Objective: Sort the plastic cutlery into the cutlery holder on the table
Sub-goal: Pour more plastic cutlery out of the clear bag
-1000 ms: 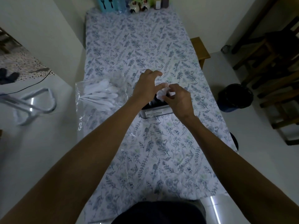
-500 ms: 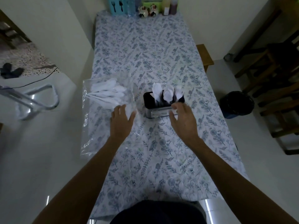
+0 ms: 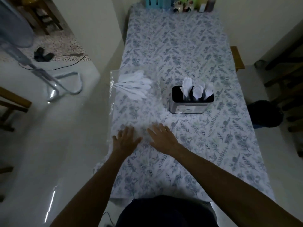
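A metal cutlery holder (image 3: 191, 108) with a dark inside stands on the table right of centre, with white plastic spoons (image 3: 197, 91) upright in its right compartments; its left compartment looks dark. A clear plastic bag (image 3: 139, 102) lies at the table's left edge with several white cutlery pieces (image 3: 133, 86) inside at its far end. My left hand (image 3: 125, 140) and right hand (image 3: 163, 138) lie flat, fingers spread, on the near end of the bag, side by side. Neither hand holds anything.
The table wears a floral cloth (image 3: 205, 136). Jars and boxes (image 3: 178, 4) line its far end. A black bin (image 3: 264, 113) stands on the floor at right, wooden chairs (image 3: 288, 66) beyond it. A metal-framed stand (image 3: 65, 86) is on the floor left.
Both hands left the holder and drew back toward me, ending flat on the near end of the bag. The view also shifted, showing the spoons standing in the holder.
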